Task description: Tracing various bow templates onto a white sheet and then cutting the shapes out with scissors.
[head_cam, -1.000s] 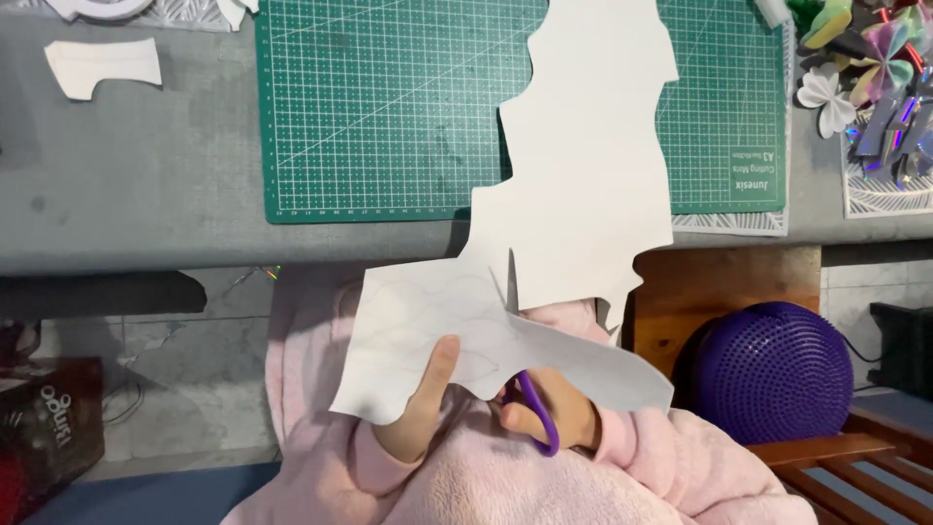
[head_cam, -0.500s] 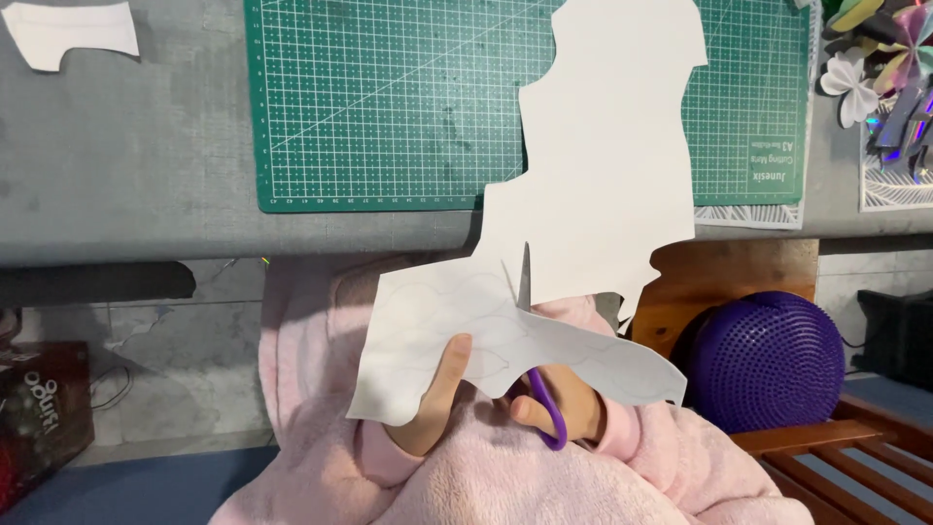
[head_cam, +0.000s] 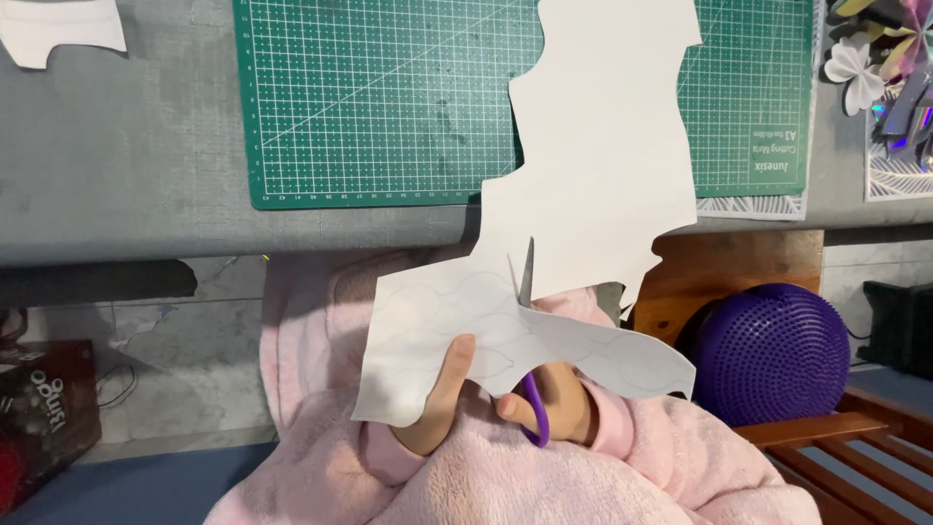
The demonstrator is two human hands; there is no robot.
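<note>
My left hand [head_cam: 439, 397] pinches the lower edge of a white paper sheet [head_cam: 583, 185] with faint pencil outlines, thumb on top. The sheet rises in front of me, and its cut edges are wavy. My right hand [head_cam: 554, 401] is under the paper, fingers through the purple handles of the scissors [head_cam: 530, 335]. The scissors' metal blade tip pokes up through a cut near the sheet's middle. Both arms wear fluffy pink sleeves [head_cam: 505, 486].
A green cutting mat [head_cam: 389, 97] lies on the grey table [head_cam: 126, 165]. A white paper scrap [head_cam: 58, 29] is at the far left, paper flowers [head_cam: 880, 58] at the far right. A purple spiky cushion [head_cam: 768, 340] sits on a wooden bench [head_cam: 826, 437]. A dark bag [head_cam: 44, 399] stands lower left.
The view has shifted a little, so the mat and the paper sit slightly elsewhere in the picture. The paper sheet has moved a little right and the blade tip shows more clearly through the cut.
</note>
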